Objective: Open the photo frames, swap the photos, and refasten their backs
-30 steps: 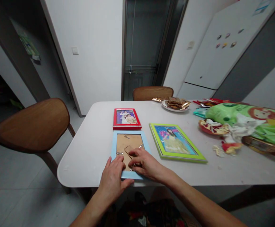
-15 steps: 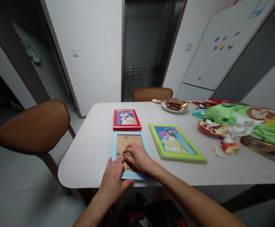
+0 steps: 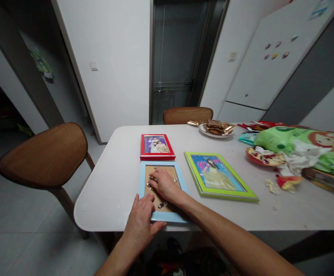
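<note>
A light-blue picture frame [image 3: 142, 180] lies face down at the table's near edge, its brown backing board [image 3: 169, 195] showing. My left hand [image 3: 142, 214] rests on its near left corner, fingers outstretched and thumb spread along the front edge. My right hand [image 3: 165, 184] reaches over the board with bent fingers drawn together. Their tips are by a small metal clip [image 3: 149, 186] on the left side; whether they pinch anything is hidden. Other metal clips sit at the near side [image 3: 162, 205] and right side [image 3: 175, 179]; the far one is partly covered by my fingers.
Beyond stands a red picture frame [image 3: 157, 157], and a green picture frame [image 3: 227, 195] lies to the right. Farther right are a plate [image 3: 210, 134] of wrapped snacks, pomegranate pieces [image 3: 263, 157], crumpled tissue [image 3: 302, 157] and a green bag [image 3: 282, 138]. Wooden chairs stand left [image 3: 46, 157] and behind [image 3: 188, 113].
My right hand has shifted slightly away from me across the board, uncovering the near and right clips. The left clip now points at a slant. My left hand stays on the corner.
</note>
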